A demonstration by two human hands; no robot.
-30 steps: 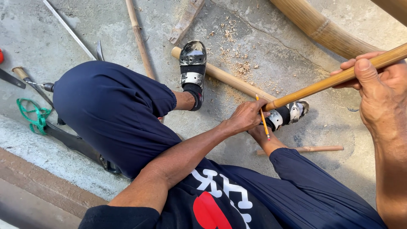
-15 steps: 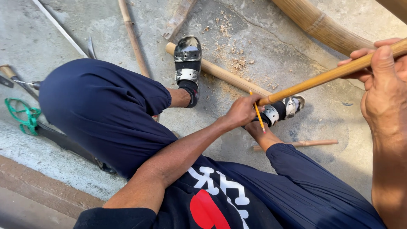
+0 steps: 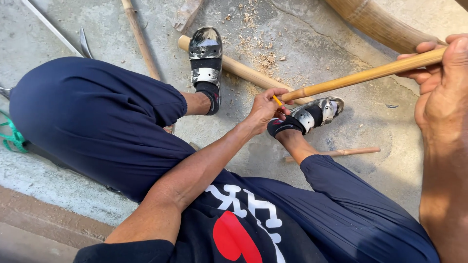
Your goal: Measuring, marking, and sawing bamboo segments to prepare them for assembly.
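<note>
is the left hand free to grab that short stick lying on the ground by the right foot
Probably not as things stand. The left hand is pinching a pencil against the end of the long stick, which the right hand holds up. The short stick lies in the open beyond the right foot, with nothing on it.

Bright, even daylight over a sharp wide-angle view

Soft outdoor light falls from above on the pale concrete floor [image 3: 370, 122], which looks washed out near the top edge; shadows are short and faint, darkest under the navy trousers [image 3: 97, 117] and beside the sandals [image 3: 205, 63], whose silver straps throw small glints. The middle is crisp: sawdust grains and cracks read clearly. The right hand [image 3: 446, 80] sits very close to the lens, large and slightly soft, and the bamboo stick [image 3: 360, 75] it holds has a mild sheen. Straight lines bow a little toward the corners, and the lower left corner is dim.
</note>
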